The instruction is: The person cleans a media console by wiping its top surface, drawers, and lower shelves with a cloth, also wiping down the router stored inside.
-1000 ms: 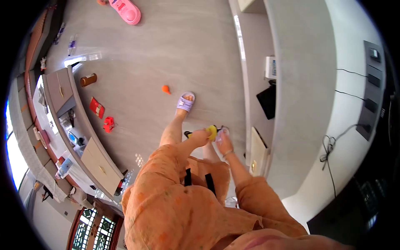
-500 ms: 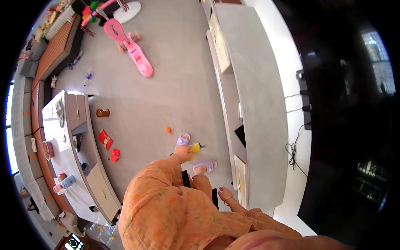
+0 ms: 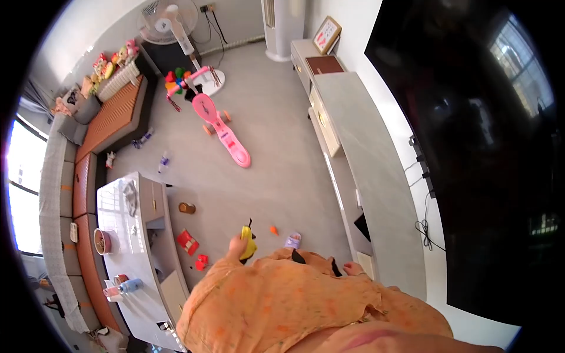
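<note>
In the head view my left hand point(image 3: 237, 245) is closed around a yellow object with dark parts point(image 3: 248, 242), held over the floor left of my body. Beyond my clothing at the right, my right hand point(image 3: 353, 269) hangs with loosely bent fingers and nothing visible in it. A small orange item point(image 3: 273, 230) lies on the floor right of the yellow object. One purple slipper point(image 3: 292, 239) shows just past my clothing.
A white-topped table point(image 3: 118, 206) stands at the left, with a red packet point(image 3: 188, 242), a red item point(image 3: 202, 262) and a brown jar point(image 3: 186, 207) on the floor beside it. Ahead is a pink scooter point(image 3: 232, 144). A long cabinet point(image 3: 376, 153) runs along the right.
The view has tilted up, showing more of the room. My left hand has moved left with the yellow object, away from my feet. My right hand has drawn back from near the slipper.
</note>
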